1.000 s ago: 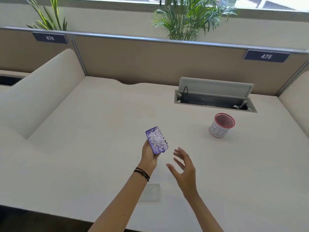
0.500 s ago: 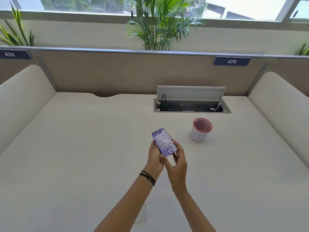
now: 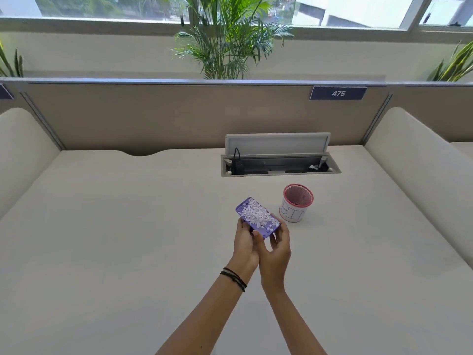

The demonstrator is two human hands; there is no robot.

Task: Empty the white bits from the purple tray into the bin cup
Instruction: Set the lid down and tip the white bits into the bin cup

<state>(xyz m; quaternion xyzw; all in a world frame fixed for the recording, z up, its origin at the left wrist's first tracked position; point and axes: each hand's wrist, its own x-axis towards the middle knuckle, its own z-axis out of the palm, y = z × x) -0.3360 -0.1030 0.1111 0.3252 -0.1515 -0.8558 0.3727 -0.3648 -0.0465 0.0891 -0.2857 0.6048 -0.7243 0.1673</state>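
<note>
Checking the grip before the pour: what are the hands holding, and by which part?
Both hold the purple tray of white bits by its near end: left hand at the near-left edge, right hand at the near-right corner.

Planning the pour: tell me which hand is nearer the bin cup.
Right. The right hand grips the purple tray's near corner, just short of the bin cup; the left hand is farther left.

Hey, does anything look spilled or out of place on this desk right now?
Nothing looks spilled. The white bits all sit in the purple tray, held by the left hand and right hand. The bin cup stands upright. Only oddity: the desk's cable hatch is propped open.
</note>
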